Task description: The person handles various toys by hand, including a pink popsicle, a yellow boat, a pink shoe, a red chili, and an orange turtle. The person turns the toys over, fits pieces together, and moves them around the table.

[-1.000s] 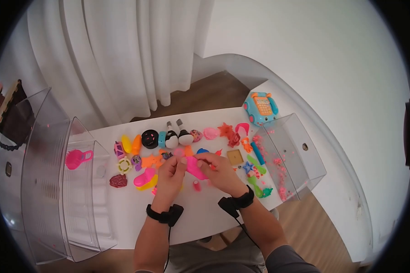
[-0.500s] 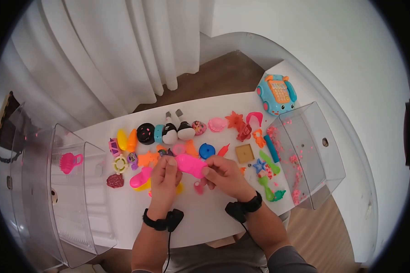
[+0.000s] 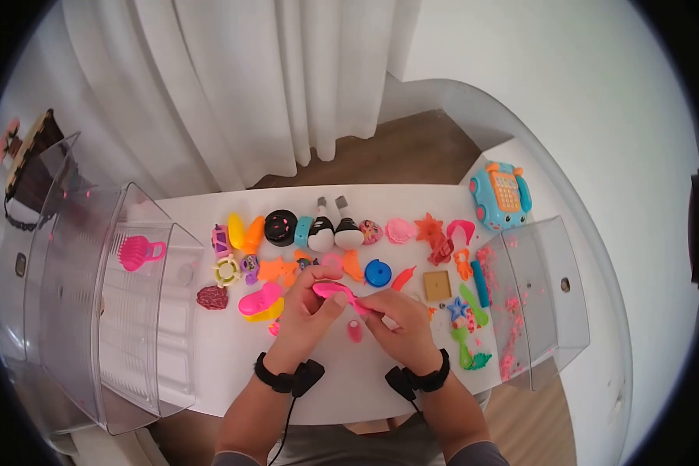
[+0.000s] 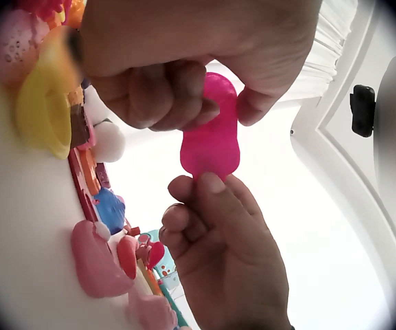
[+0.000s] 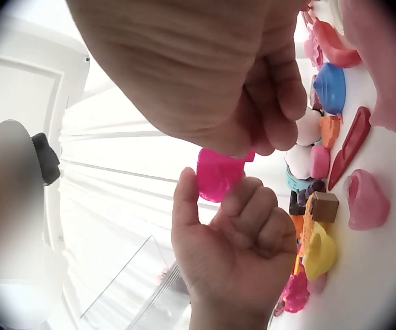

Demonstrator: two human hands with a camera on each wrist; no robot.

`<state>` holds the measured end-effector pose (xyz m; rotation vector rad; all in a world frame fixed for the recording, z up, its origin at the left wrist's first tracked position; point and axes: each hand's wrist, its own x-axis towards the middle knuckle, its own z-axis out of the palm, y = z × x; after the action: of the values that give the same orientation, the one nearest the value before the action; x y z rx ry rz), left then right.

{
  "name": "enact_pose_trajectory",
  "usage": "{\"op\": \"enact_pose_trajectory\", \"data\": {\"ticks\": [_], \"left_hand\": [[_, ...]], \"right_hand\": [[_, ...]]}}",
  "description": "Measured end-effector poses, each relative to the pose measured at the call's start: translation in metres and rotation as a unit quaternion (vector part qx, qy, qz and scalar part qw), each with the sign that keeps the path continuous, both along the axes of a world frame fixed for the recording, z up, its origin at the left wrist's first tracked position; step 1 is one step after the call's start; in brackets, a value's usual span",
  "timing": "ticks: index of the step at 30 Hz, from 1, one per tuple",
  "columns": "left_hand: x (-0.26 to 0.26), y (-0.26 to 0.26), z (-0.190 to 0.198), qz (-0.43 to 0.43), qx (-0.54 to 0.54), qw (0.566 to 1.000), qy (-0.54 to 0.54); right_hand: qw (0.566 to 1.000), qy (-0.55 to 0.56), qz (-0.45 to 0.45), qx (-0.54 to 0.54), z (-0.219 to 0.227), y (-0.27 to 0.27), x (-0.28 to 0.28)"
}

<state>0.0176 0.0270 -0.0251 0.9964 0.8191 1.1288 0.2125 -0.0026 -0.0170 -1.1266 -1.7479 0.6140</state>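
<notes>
Both hands hold a bright pink sole-shaped plastic toy between them, above the table. My left hand pinches one end, with the thumb on one face and curled fingers on the other. The right hand pinches the opposite end with fingertips and thumb. In the left wrist view the pink toy shows a narrow waist and rounded ends. A similar pink piece lies on a yellow one left of the hands. Below the hands lies a small pink toy.
Toys spread across the white table, among them a blue round piece, a red pepper-like toy and a tan square tray. Clear bins stand left and right. A toy telephone sits at the back right.
The pink toy has turned from showing its broad face to a narrower, tilted view. The left hand has rolled over, its thumb now on the toy. The head view has shifted.
</notes>
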Motion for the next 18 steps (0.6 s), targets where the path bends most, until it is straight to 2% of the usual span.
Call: {"op": "enact_pose_trajectory", "data": {"ticks": [5,11,13,16,18], "left_hand": [[-0.006,0.000,0.001,-0.061,-0.047,0.994,-0.072],[-0.002,-0.001,0.010,-0.111,-0.032,0.993,-0.039],[-0.001,-0.001,0.006,-0.131,-0.005,0.991,0.005],[-0.001,-0.003,0.007,-0.130,-0.022,0.991,-0.010],[-0.002,-0.004,0.007,-0.133,-0.027,0.991,0.001]], "right_hand": [[1.000,-0.001,0.003,-0.001,0.001,-0.004,-0.009],[1.000,0.001,-0.010,0.028,-0.006,-0.003,-0.009],[0.999,-0.005,-0.006,0.036,-0.007,-0.003,-0.009],[0.999,0.001,-0.007,0.044,-0.003,-0.006,-0.009],[0.999,0.023,0.026,0.021,0.004,-0.007,-0.008]]}}
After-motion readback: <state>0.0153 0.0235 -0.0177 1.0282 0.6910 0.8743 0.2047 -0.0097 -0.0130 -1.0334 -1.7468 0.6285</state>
